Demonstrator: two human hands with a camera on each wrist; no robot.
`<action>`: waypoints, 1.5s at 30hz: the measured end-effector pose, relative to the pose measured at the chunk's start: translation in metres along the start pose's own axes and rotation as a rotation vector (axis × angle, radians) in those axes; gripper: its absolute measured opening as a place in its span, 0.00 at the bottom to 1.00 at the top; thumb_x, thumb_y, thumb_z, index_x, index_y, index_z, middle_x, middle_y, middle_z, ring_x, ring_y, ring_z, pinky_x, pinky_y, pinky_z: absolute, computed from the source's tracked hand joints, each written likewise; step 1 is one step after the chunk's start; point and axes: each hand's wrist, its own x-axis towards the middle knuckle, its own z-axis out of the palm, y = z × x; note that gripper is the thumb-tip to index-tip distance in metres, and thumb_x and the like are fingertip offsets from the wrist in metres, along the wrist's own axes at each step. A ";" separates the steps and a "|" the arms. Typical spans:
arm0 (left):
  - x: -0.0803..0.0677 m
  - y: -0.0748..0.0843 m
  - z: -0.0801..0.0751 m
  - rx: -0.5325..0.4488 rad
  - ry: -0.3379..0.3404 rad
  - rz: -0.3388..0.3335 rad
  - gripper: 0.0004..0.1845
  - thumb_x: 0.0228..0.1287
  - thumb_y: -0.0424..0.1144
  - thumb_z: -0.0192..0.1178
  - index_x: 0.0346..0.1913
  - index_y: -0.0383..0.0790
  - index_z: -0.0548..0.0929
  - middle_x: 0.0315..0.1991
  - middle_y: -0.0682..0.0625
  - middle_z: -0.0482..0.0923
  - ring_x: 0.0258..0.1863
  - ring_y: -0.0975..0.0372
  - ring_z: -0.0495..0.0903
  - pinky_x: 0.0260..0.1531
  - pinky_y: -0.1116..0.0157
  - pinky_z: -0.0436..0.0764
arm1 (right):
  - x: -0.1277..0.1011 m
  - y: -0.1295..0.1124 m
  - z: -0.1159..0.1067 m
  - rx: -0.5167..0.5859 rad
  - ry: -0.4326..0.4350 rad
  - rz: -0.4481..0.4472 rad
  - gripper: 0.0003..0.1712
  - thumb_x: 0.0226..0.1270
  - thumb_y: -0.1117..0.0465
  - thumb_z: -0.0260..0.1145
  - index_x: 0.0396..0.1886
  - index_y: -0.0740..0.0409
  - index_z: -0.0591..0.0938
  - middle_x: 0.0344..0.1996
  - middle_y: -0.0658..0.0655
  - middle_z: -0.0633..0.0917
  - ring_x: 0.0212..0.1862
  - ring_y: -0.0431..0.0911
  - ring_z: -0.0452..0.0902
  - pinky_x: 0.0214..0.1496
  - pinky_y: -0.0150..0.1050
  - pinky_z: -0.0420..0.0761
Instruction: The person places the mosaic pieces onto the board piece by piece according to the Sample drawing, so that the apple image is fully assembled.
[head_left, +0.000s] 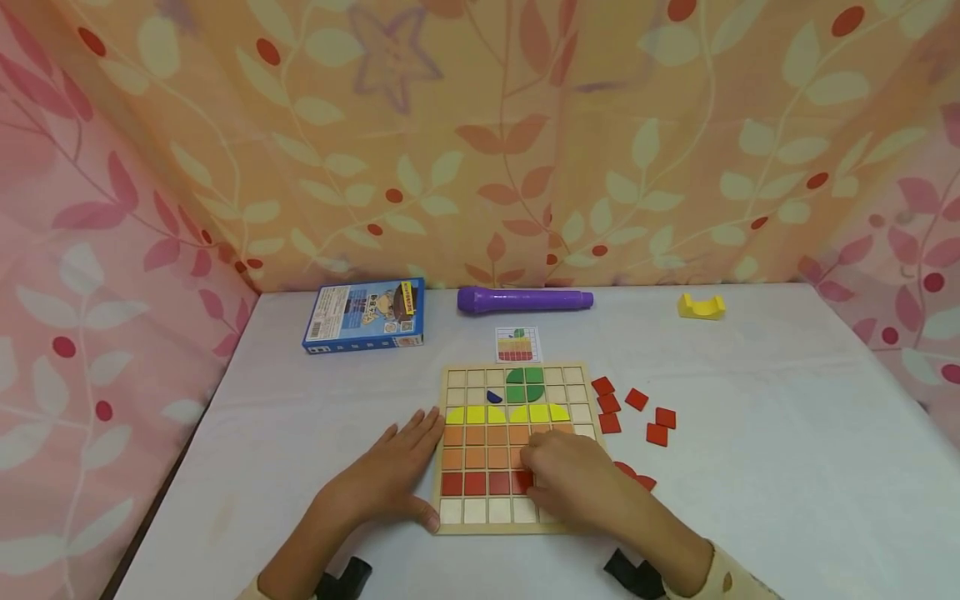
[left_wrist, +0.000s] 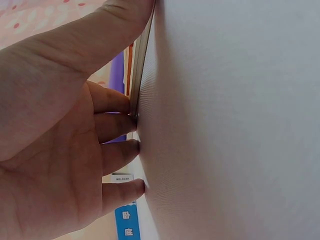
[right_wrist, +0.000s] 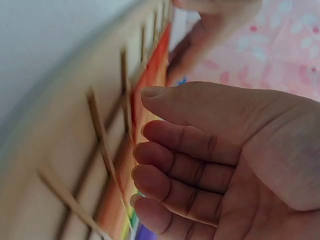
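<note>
A wooden grid board [head_left: 513, 528] lies on the white table, with a red row, orange rows, yellow pieces, a green shape and a dark blue piece [head_left: 494, 397] in its cells. My left hand [head_left: 386, 479] is spread at the board's left edge, fingertips and thumb against the frame; the left wrist view shows them along its side. Over the board's right half is my right hand [head_left: 573, 475], its fingertips at a red tile [head_left: 522, 481] in the red row. In the right wrist view its thumb and loosely bent fingers stand apart, nothing visible between them.
Loose red square tiles [head_left: 657, 434] and rounded red pieces [head_left: 645, 482] lie right of the board. Behind it are a pattern card [head_left: 517, 344], a blue box [head_left: 363, 315], a purple microphone-shaped stick [head_left: 525, 300] and a yellow holder [head_left: 701, 307]. Patterned curtains [head_left: 525, 142] surround the table.
</note>
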 end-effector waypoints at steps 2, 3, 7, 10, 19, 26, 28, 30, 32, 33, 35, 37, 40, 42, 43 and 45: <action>0.000 0.000 0.000 0.001 0.000 0.000 0.72 0.32 0.64 0.80 0.79 0.36 0.54 0.80 0.45 0.47 0.79 0.50 0.41 0.73 0.42 0.48 | -0.002 0.006 -0.006 0.027 0.026 0.011 0.07 0.55 0.60 0.77 0.27 0.52 0.84 0.22 0.42 0.76 0.27 0.40 0.68 0.27 0.33 0.72; 0.000 0.000 0.000 0.000 0.001 0.000 0.72 0.32 0.64 0.80 0.79 0.36 0.54 0.80 0.45 0.47 0.79 0.50 0.41 0.73 0.42 0.48 | -0.002 0.010 -0.009 0.034 0.040 0.026 0.07 0.56 0.61 0.76 0.28 0.52 0.84 0.22 0.42 0.76 0.27 0.40 0.68 0.28 0.33 0.73; 0.000 0.000 0.001 -0.003 -0.004 -0.002 0.72 0.32 0.65 0.80 0.79 0.36 0.54 0.80 0.45 0.47 0.79 0.50 0.41 0.73 0.43 0.48 | -0.004 0.033 -0.022 0.038 0.098 0.099 0.06 0.57 0.62 0.76 0.27 0.52 0.84 0.23 0.43 0.77 0.27 0.41 0.70 0.28 0.34 0.74; 0.000 0.000 0.001 -0.005 -0.010 -0.007 0.72 0.32 0.65 0.79 0.79 0.37 0.54 0.80 0.45 0.46 0.79 0.50 0.41 0.73 0.43 0.47 | -0.008 0.056 -0.030 0.032 0.082 0.183 0.08 0.57 0.65 0.75 0.26 0.52 0.83 0.22 0.46 0.76 0.26 0.42 0.70 0.28 0.37 0.73; 0.001 -0.001 0.002 0.005 -0.005 -0.009 0.72 0.32 0.65 0.80 0.79 0.37 0.54 0.80 0.45 0.46 0.79 0.50 0.41 0.73 0.43 0.47 | -0.010 0.104 -0.031 0.095 -0.033 0.248 0.11 0.55 0.71 0.72 0.31 0.53 0.80 0.23 0.48 0.74 0.31 0.45 0.70 0.34 0.40 0.73; 0.000 -0.002 0.003 0.006 -0.005 0.003 0.72 0.33 0.65 0.79 0.79 0.36 0.54 0.80 0.44 0.47 0.79 0.49 0.41 0.73 0.43 0.48 | -0.011 0.103 -0.032 0.114 -0.047 0.258 0.10 0.56 0.69 0.74 0.30 0.54 0.80 0.22 0.49 0.74 0.30 0.45 0.70 0.33 0.40 0.72; 0.000 -0.002 0.003 0.008 -0.002 -0.002 0.72 0.32 0.65 0.79 0.79 0.37 0.54 0.80 0.45 0.47 0.79 0.50 0.41 0.73 0.43 0.48 | -0.010 0.102 -0.032 0.113 -0.047 0.263 0.10 0.57 0.68 0.74 0.29 0.54 0.80 0.22 0.49 0.74 0.30 0.45 0.70 0.32 0.39 0.72; 0.001 -0.002 0.003 0.008 0.001 -0.007 0.72 0.31 0.65 0.80 0.79 0.37 0.54 0.80 0.45 0.47 0.79 0.50 0.41 0.73 0.43 0.48 | -0.010 0.103 -0.032 0.103 -0.048 0.262 0.11 0.57 0.67 0.74 0.29 0.54 0.79 0.21 0.49 0.73 0.29 0.45 0.69 0.32 0.39 0.71; 0.000 -0.001 0.002 0.008 0.001 -0.005 0.72 0.32 0.64 0.80 0.79 0.37 0.54 0.80 0.45 0.47 0.79 0.50 0.41 0.73 0.43 0.48 | -0.010 0.103 -0.032 0.083 -0.050 0.269 0.11 0.57 0.66 0.75 0.28 0.54 0.79 0.21 0.49 0.73 0.29 0.45 0.69 0.32 0.38 0.72; 0.000 -0.001 0.002 0.007 0.001 -0.004 0.72 0.32 0.64 0.80 0.79 0.37 0.53 0.80 0.45 0.47 0.79 0.50 0.41 0.73 0.43 0.48 | -0.010 0.103 -0.032 0.072 -0.052 0.276 0.11 0.57 0.66 0.75 0.28 0.54 0.79 0.20 0.49 0.73 0.29 0.45 0.69 0.31 0.38 0.72; 0.000 -0.001 0.002 0.006 0.001 -0.002 0.72 0.32 0.64 0.80 0.79 0.36 0.53 0.80 0.44 0.47 0.79 0.50 0.41 0.73 0.43 0.48 | -0.012 0.102 -0.033 0.055 -0.051 0.283 0.10 0.57 0.66 0.74 0.28 0.54 0.79 0.20 0.49 0.73 0.28 0.45 0.69 0.31 0.38 0.72; 0.000 -0.001 0.002 0.004 0.001 -0.003 0.72 0.32 0.64 0.80 0.80 0.37 0.53 0.80 0.45 0.46 0.79 0.50 0.41 0.73 0.43 0.48 | -0.012 0.100 -0.034 0.065 -0.050 0.284 0.10 0.57 0.65 0.74 0.28 0.54 0.79 0.21 0.49 0.73 0.28 0.45 0.69 0.31 0.38 0.72; 0.000 -0.001 0.001 0.004 0.002 -0.009 0.73 0.31 0.64 0.80 0.80 0.38 0.53 0.80 0.46 0.46 0.79 0.50 0.41 0.73 0.44 0.47 | -0.013 0.090 -0.037 0.119 -0.060 0.278 0.10 0.56 0.64 0.75 0.29 0.54 0.79 0.21 0.49 0.74 0.27 0.44 0.70 0.30 0.39 0.73; 0.000 -0.001 0.001 0.006 -0.001 -0.012 0.73 0.31 0.64 0.80 0.80 0.38 0.53 0.80 0.47 0.46 0.79 0.51 0.40 0.73 0.44 0.47 | -0.013 0.080 -0.038 0.148 -0.074 0.270 0.10 0.56 0.63 0.75 0.29 0.53 0.79 0.21 0.47 0.75 0.27 0.44 0.71 0.29 0.38 0.74; 0.000 0.000 0.001 0.007 -0.003 -0.014 0.73 0.31 0.65 0.80 0.80 0.38 0.53 0.80 0.47 0.46 0.79 0.51 0.40 0.73 0.44 0.47 | -0.013 0.075 -0.038 0.151 -0.084 0.266 0.11 0.55 0.62 0.76 0.30 0.53 0.80 0.21 0.47 0.75 0.26 0.43 0.71 0.28 0.38 0.74; 0.000 -0.001 0.001 0.007 -0.006 -0.014 0.73 0.31 0.65 0.80 0.80 0.38 0.53 0.80 0.46 0.46 0.79 0.51 0.40 0.73 0.44 0.47 | -0.012 0.063 -0.036 0.133 -0.095 0.246 0.12 0.54 0.61 0.77 0.31 0.52 0.80 0.20 0.46 0.75 0.26 0.42 0.71 0.28 0.37 0.74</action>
